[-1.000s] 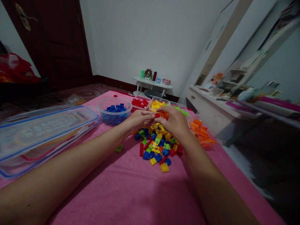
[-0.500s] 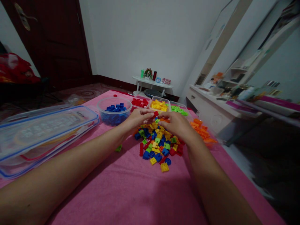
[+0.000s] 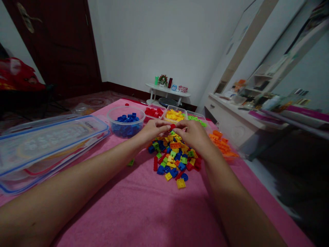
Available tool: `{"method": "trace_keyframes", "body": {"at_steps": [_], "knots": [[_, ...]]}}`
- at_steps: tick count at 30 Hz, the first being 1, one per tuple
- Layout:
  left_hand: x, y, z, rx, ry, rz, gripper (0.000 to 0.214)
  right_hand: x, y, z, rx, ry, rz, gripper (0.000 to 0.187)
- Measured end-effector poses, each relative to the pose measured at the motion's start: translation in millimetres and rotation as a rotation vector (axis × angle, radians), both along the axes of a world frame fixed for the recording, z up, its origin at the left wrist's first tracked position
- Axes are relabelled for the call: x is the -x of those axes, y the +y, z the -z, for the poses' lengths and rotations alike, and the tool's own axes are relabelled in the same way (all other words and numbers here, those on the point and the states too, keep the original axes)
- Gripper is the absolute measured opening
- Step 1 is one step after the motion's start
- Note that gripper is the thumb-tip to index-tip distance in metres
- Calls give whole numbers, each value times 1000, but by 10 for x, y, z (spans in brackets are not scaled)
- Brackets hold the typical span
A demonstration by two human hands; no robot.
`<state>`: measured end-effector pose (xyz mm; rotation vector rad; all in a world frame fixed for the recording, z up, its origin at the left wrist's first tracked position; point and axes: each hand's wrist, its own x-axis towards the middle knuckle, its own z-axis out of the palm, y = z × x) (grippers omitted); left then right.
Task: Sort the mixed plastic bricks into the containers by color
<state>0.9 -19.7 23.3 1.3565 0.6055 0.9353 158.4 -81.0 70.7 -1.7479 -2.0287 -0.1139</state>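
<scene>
Over the far part of a mixed pile of toy building bricks (image 3: 173,158), my left hand (image 3: 154,130) and my right hand (image 3: 192,133) meet, fingertips close together. Both pinch a small red building brick (image 3: 172,126), partly hidden by the fingers. Just below them an orange brick (image 3: 175,145) lies on top of the pile. Beyond the hands are clear boxes of red bricks (image 3: 154,112), yellow bricks (image 3: 175,115) and green bricks (image 3: 196,120). Left of my left hand stands a round clear tub (image 3: 111,124) of blue bricks (image 3: 127,119).
Orange bricks (image 3: 221,144) fill a container at the right edge of the pink-covered table (image 3: 144,206). Stacked clear lids (image 3: 56,140) lie on the left. A green brick (image 3: 131,162) sits beside my left forearm, and a red one (image 3: 126,104) near the far edge.
An orange brick that was under my right fingers now lies on the pile. My right fingertips have closed in on the red brick at my left hand.
</scene>
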Motion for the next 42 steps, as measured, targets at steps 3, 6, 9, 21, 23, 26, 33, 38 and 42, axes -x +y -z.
{"method": "trace_keyframes", "body": {"at_steps": [3, 6, 9, 21, 23, 26, 33, 38, 42], "knots": [[0, -10, -12, 4, -1, -21, 34, 23, -5, 5, -26, 12, -3, 19], [1, -7, -10, 2, -3, -22, 34, 34, -11, 13, -61, 38, -16, 20], [4, 3, 2, -9, -7, -10, 32, 37, -11, 14, -79, 52, -22, 20], [-5, -20, -28, -21, 8, -42, 28, 64, -12, 15, -156, 100, -58, 21], [-7, -28, -32, -19, 8, -44, 27, 64, -12, 17, -171, 113, -64, 21], [-9, -43, -43, -33, 20, -40, 26, 66, -15, 18, -183, 124, -77, 20], [-18, -43, -41, -59, 44, -46, 29, 70, -5, 29, -187, 130, -90, 17], [-20, -29, -24, -67, 53, -43, 27, 65, -1, 28, -181, 133, -87, 15], [-20, -36, -30, -71, 54, -47, 25, 62, -3, 28, -195, 130, -110, 13]]}}
